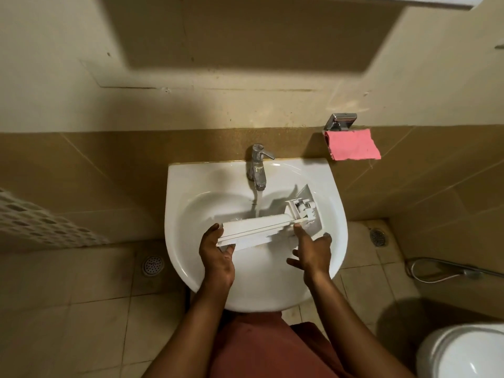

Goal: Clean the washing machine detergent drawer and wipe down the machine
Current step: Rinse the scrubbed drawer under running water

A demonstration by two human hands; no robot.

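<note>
Tan-tiled bathroom, beige wall above. White sink [185, 186] on the far wall. The detergent drawer [259, 227] is held across the basin under the running tap [257, 165], front panel to the right.

Grip: left hand [218, 257] curls round the drawer's left end. The right hand [313, 255] is splayed, fingers straight, tips resting near the panel.

A pink cloth [351, 144] hangs far right of the sink.

Judgement: the drawer is light, stiff moulded plastic, slippery when wet, and its thin ribs and clips are likely breakable. Best held by both long side rails, not the panel.
</note>
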